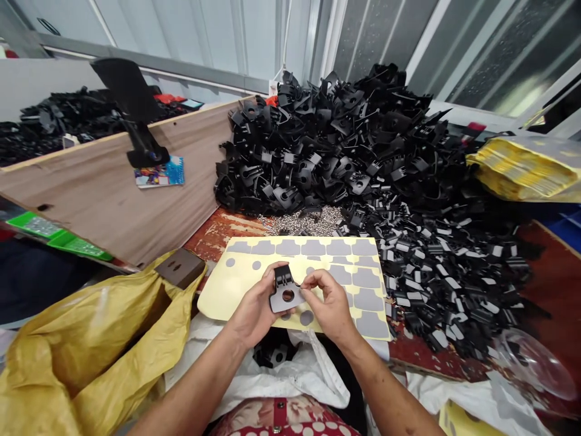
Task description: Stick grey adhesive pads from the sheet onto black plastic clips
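My left hand (258, 307) is closed round the left side of a black plastic clip part (281, 277). On the part's flat face lies a grey sticker (282, 301) with a round hole in its middle. The fingertips of my right hand (328, 303) pinch at the sticker's right edge. Beneath both hands is a yellow backing sheet (218, 290) with rows of grey stickers, some spots bare and several grey discs left on it. A white sack (290, 384) with black parts in its mouth lies below my hands.
A big heap of black plastic parts (336, 133) rises behind the sheet, with small metal pieces (318, 221) before it. Smaller black pieces (431, 272) spread to the right, near a clear plastic bowl (535, 363). A wooden board (190, 163) and a yellow sack (91, 345) stand left.
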`<state>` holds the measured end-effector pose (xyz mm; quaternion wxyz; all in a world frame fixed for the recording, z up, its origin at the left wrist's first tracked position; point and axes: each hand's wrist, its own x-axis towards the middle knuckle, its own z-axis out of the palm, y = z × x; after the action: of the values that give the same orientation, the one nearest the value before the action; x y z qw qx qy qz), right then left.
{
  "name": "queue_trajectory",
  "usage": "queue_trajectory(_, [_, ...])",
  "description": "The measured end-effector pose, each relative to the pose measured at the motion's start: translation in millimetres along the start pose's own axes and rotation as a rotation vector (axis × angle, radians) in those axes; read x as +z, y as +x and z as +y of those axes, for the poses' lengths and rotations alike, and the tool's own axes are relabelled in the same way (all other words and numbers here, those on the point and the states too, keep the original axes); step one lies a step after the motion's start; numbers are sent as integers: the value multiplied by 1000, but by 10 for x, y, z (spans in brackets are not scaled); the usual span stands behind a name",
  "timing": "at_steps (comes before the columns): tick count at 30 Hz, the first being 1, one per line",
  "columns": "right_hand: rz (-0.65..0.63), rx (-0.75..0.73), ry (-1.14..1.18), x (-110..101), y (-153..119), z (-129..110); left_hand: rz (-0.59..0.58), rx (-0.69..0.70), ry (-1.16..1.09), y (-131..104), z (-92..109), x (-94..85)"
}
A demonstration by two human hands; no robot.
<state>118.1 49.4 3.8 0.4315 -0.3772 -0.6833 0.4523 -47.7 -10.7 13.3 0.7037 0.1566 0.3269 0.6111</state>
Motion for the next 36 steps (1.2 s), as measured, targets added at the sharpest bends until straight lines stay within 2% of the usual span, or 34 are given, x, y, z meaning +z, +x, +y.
queue_trajectory(15, [-24,21,3,48,-16,26,-5,3,-10,-13,-22,-56])
queue_trajectory(19, [-22,-13,-45,52,-21,-4,-2,0,10,-38,-15,-49])
queue_trajectory(23, [-43,-102,-176,69,-59,-19,20,68,146,-33,-97,-27])
queue_trajectory(29, [22,-370,-477,171,-229,67,244,372,443,61,-356,-41])
queue_trajectory(31, [51,-481,-603,184,-294,70,295,431,532,54,-391,-34])
queue_trajectory(33, [91,-528,-727,157,-344,41,313,410,567,5,-384,-32])
queue_trajectory(36, [92,-381,-754,12,-355,-23,267,312,701,-154,-311,-117])
